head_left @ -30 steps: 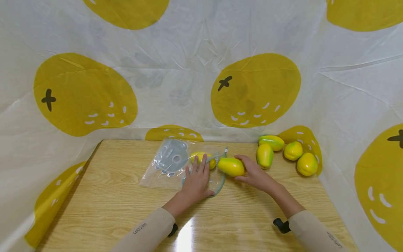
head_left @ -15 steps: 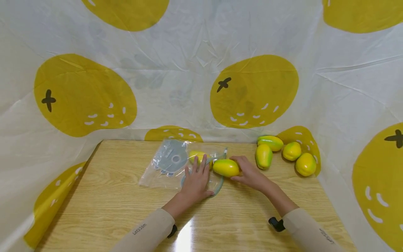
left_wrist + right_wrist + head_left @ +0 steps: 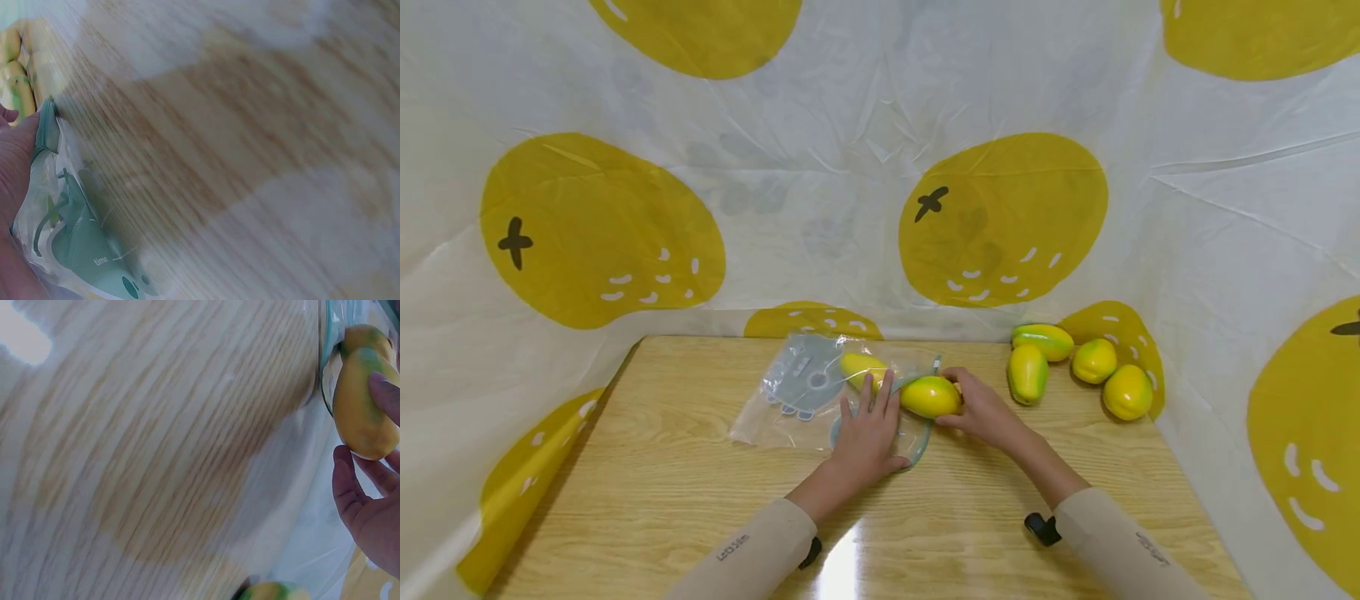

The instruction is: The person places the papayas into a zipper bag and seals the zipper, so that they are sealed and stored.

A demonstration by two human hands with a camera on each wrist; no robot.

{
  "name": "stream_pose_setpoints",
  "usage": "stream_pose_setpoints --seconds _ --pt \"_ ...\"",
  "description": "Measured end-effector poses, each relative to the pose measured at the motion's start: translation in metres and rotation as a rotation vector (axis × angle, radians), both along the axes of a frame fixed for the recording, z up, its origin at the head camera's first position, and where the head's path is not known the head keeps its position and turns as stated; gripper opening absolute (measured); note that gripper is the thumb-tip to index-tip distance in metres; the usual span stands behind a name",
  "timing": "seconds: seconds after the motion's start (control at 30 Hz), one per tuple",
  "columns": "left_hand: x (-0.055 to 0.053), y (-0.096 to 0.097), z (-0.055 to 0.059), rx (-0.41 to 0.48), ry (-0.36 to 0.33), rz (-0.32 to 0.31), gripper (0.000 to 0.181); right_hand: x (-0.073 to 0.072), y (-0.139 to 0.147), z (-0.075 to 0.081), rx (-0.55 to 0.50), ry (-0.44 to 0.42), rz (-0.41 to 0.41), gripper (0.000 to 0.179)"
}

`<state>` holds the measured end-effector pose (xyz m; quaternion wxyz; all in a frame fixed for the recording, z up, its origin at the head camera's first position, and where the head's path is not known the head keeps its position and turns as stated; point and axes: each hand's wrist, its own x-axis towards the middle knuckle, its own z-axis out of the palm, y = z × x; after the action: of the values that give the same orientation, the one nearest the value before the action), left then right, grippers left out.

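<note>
Right fingers point(image 3: 961, 380) pinching fruit point(image 3: 928, 397) at mouth of bag point(image 3: 820, 404); left fingers point(image 3: 886, 398) spread, pressing bag. One bagged fruit point(image 3: 859, 367) just beyond left fingers; four loose fruits point(image 3: 1028, 375) right of right fingers.

Free wooden tabletop point(image 3: 647, 517) runs left of the clear zip bag point(image 3: 805, 379); the left hand point(image 3: 865, 437) and one papaya point(image 3: 929, 397) obstruct its mouth, four more papayas point(image 3: 1027, 374) the far-right corner.

my beige sleeves point(image 3: 747, 546), yellow-green fruit point(image 3: 931, 397) in my right hand point(image 3: 988, 412), clear bag point(image 3: 748, 425) printed grey-green, yellow-green fruits point(image 3: 1028, 373) by the far right corner of my wood-grained counter point(image 3: 662, 483), white cloth point(image 3: 812, 208) patterned mustard-yellow
</note>
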<state>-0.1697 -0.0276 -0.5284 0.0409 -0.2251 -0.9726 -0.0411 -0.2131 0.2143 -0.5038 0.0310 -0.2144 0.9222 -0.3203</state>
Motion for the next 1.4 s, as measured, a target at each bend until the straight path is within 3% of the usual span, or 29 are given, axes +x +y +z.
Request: stream_pose_setpoints --seconds 0.3,0.6,0.9,1.4 --pt "-0.001 0.0 -0.001 -0.025 0.039 -0.01 0.126 -0.003 -0.014 0.0 0.016 0.045 0.013 0.071" --pt "-0.002 -0.001 0.001 -0.033 0.041 -0.01 0.126 -0.005 -0.013 0.0 -0.068 0.011 0.07 0.056" --pt "0.0 0.0 0.0 -0.051 0.071 -0.013 0.126 -0.013 -0.026 -0.005 -0.103 0.048 0.007 0.037" --pt "0.0 0.002 0.0 -0.057 0.068 -0.021 0.126 -0.024 -0.035 -0.006 -0.036 0.061 -0.148 0.034"
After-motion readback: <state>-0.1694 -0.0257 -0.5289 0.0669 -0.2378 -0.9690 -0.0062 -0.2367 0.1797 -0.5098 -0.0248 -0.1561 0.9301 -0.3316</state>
